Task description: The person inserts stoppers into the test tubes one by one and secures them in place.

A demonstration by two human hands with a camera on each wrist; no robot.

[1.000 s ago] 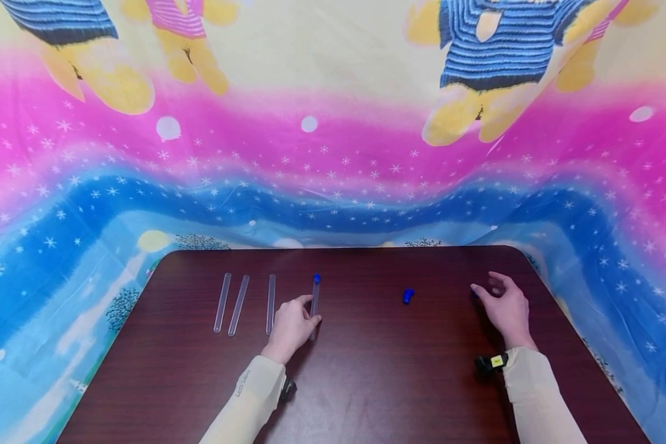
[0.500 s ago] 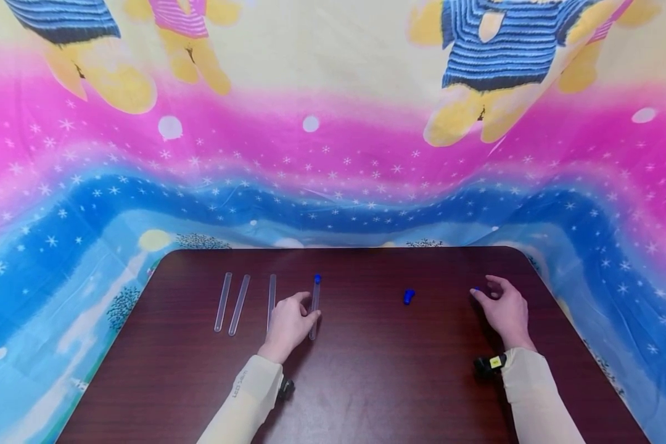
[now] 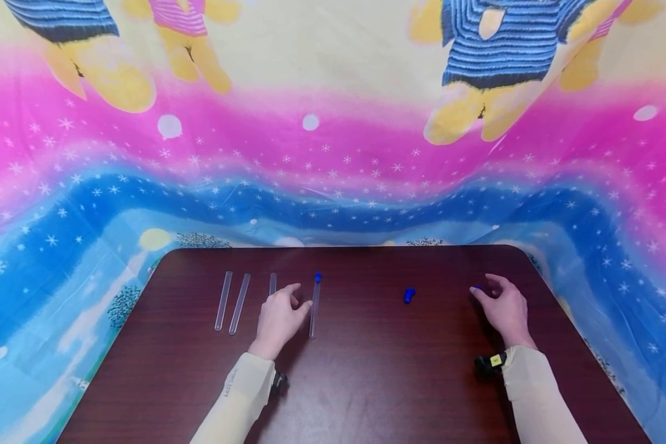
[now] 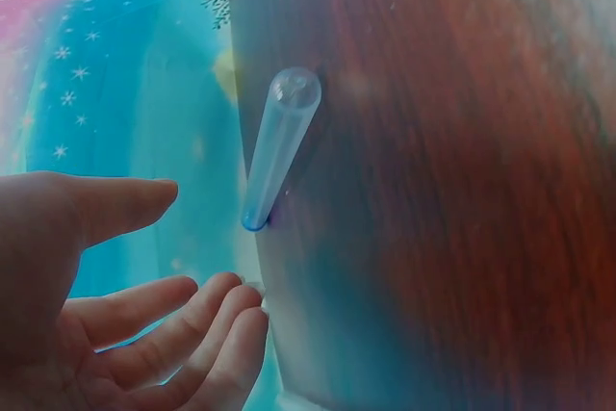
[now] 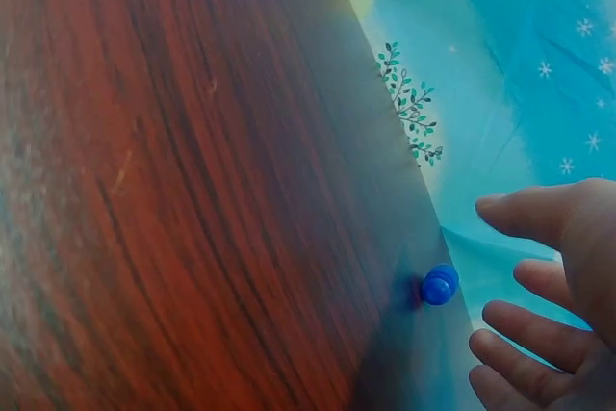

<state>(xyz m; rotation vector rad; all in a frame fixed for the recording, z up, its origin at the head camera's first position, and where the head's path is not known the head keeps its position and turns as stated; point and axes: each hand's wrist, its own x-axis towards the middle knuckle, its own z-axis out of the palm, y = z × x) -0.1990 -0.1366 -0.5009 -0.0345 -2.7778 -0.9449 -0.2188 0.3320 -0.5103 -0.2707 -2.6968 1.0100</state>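
My left hand (image 3: pixel 280 320) hovers with thumb and fingers spread, just left of a clear test tube (image 3: pixel 314 311) with a blue stopper (image 3: pixel 318 277) in its far end. A gap separates the fingers from that tube (image 4: pixel 279 151) in the left wrist view. Partly behind the hand lies an uncapped test tube (image 3: pixel 273 282). On the right, my right hand (image 3: pixel 505 308) is spread beside a loose blue stopper (image 5: pixel 440 284); the right wrist view shows it on the table, apart from the fingers. In the head view only a sliver of this stopper (image 3: pixel 478 287) shows.
Two more uncapped tubes, a left one (image 3: pixel 224 301) and a slanted one (image 3: pixel 240 304), lie at the far left. Blue stopper pieces (image 3: pixel 409 296) lie right of centre on the dark wooden table (image 3: pixel 366 382). A patterned cloth (image 3: pixel 333 185) hangs behind the table.
My left hand has let go of the capped tube and moved left, away from it, covering more of the uncapped tube beside it. The right hand has hardly moved.
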